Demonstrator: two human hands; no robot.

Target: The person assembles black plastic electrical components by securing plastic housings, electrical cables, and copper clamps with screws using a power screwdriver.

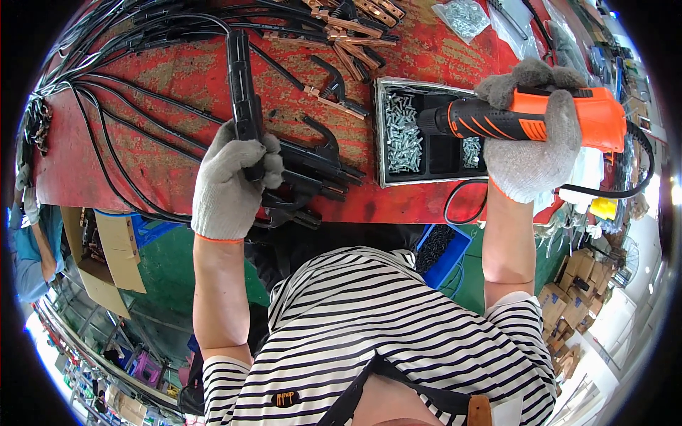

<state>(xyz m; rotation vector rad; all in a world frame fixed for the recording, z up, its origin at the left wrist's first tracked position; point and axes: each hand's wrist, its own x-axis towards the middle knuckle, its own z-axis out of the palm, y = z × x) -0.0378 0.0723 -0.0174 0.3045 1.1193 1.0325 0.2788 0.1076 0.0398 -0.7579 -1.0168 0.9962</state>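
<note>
Fingers of the left hand, inside a grey knitted work glove, are clenched around the long black handle of an electrode holder, which stands roughly upright above the fist and reaches toward the far side of the worn red tabletop. Just right of that fist lies a cluster of black clamp-shaped holder parts, touching one another near the front edge of the tabletop. Black cables fan out from the left rim across the red surface toward the hand.

Over on the other side, the right hand, gloved the same way, is wrapped tightly around an orange and black corded electric screwdriver. It is held about level, its black nose pointing left over a shallow black compartment tray. Silver screws fill the tray's left compartment, with a smaller heap further right beside the tool. A black power cord loops down from the back of the screwdriver.

Further back on the tabletop lie copper-coloured metal jaw pieces in a loose pile, and a clear plastic bag of small screws sits near the far edge. Below, a black and white striped shirt fills the lower middle of the view.
</note>
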